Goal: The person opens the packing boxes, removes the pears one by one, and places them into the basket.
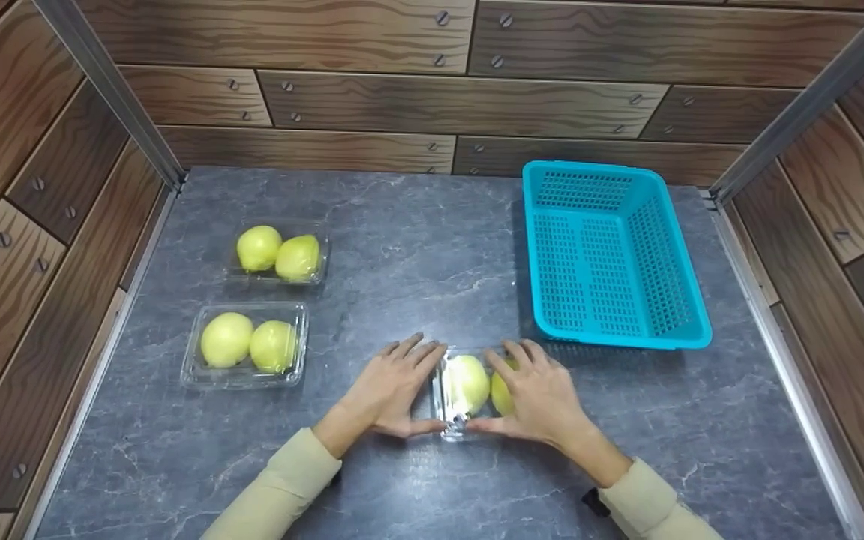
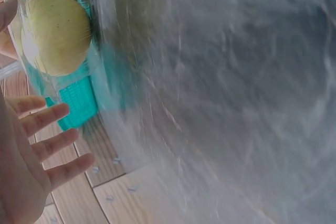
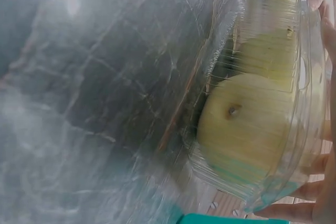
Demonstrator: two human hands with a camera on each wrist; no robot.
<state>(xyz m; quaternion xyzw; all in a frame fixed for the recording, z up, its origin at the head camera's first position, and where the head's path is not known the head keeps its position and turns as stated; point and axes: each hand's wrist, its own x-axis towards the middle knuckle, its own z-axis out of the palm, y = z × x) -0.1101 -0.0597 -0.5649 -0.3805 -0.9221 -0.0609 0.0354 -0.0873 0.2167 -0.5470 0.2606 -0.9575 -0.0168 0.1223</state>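
A clear plastic clamshell box [image 1: 453,427] with yellow-green, apple-like fruits [image 3: 247,129] in it sits on the table before me. My right hand [image 1: 541,397] spans the box's right part from above, thumb at the near edge and fingers over the far edge, gripping it. Part of one fruit is hidden under that hand. At the box's left end is my left hand [image 1: 398,386], its fingertips and thumb close to the two corners. The left wrist view shows those left fingers [image 2: 55,145] straight and spread.
A turquoise perforated basket [image 1: 586,330] stands at the back right, beyond the right hand. Two more clear boxes, the nearer box [image 1: 244,381] and the farther box [image 1: 282,279], each hold two fruits at the left. Wood-patterned walls [image 1: 372,101] enclose the grey marbled table [image 1: 409,247].
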